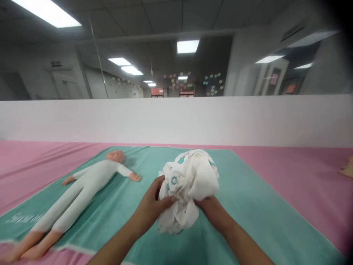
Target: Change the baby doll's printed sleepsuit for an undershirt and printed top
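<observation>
Head view, and both hands are on the cloth (193,176), a white bundle, loosely crumpled, held right in the middle of the scene! Green and teal prints show on its left side and along the top, while a smooth, plain white bulge fills the right. Left hand (154,200): gripping, thumb laid across the front of the folds, fingers curled round behind the left edge. Right hand (209,206): it has hold of the lower right side, tucked in underneath, fingertips lost below the bulge. One loose end of the cloth hangs down between the two, over the green sheet (242,198); whether it touches down, you cannot tell from this angle.

Look left, and there's the doll (97,176), flat on its back on the green sheet, well apart from the cloth. It wears a pale suit (89,184), arms spread to either side, head towards the low white wall (176,121), legs running down to the bottom left corner, feet out over the pink cover (292,173). White lettering (22,218) sits beside its lower legs, too blurred to read. Far right, a tan thing (348,168) just pokes in at the edge, lying on the pink. And up top, bright lights (188,46) and pale heart shapes (213,82) above the wall!
</observation>
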Available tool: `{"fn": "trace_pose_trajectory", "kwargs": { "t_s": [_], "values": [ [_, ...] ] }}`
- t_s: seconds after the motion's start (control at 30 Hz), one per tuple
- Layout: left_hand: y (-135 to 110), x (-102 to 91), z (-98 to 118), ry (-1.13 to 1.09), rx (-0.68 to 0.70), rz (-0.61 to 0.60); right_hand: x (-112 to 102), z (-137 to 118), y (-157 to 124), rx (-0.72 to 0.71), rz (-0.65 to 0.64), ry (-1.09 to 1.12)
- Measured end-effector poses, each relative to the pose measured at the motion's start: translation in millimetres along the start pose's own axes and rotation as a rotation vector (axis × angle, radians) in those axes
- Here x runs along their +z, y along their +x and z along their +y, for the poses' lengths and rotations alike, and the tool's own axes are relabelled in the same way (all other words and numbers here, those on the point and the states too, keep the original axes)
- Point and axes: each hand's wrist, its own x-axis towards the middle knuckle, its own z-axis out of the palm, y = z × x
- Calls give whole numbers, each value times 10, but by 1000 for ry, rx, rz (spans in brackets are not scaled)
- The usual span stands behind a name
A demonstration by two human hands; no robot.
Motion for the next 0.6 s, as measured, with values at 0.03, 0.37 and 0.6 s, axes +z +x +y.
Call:
{"fn": "trace_pose_trajectory", "kwargs": {
  "t_s": [0.03,0.37,0.6],
  "values": [
    [198,92,-26,-31,-4,-26,-150,-135,79,-6,32,32],
    [1208,574,-1234,21,-146,-88,-1364,627,625,47,423,266],
    [1289,372,-1381,-28,-225,57,-1478,685,764,-44,425,309]
  ]
}}
